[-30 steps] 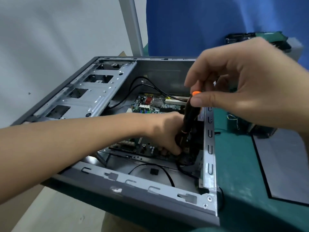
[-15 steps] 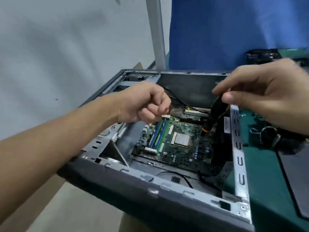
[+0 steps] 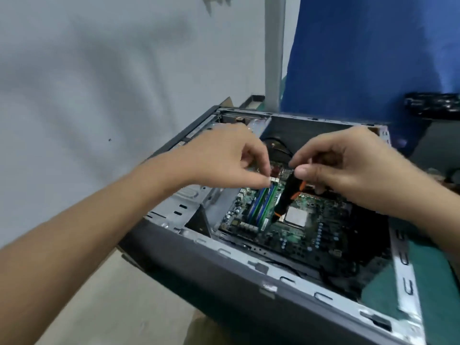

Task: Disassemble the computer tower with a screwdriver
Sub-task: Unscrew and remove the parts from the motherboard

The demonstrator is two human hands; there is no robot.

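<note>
The open grey computer tower (image 3: 249,292) lies on its side with its green motherboard (image 3: 296,235) exposed. My right hand (image 3: 348,168) grips a black and orange screwdriver (image 3: 286,195), whose tip points down beside the silver processor (image 3: 296,216). My left hand (image 3: 224,160) hovers over the far end of the blue and green memory sticks (image 3: 261,205), its fingertips pinching at the white clip (image 3: 273,180) there. A metal drive bay (image 3: 184,207) sits inside the case at the left.
The tower rests on a green mat (image 3: 438,282) at the table's left edge. A blue panel (image 3: 373,58) and a grey post (image 3: 273,46) stand behind it. Dark parts (image 3: 433,108) lie at the far right. A pale wall fills the left.
My left hand rose out of the case's near right corner and moved to the memory slots. The right hand carried the screwdriver left, toward the processor. The view shifted left.
</note>
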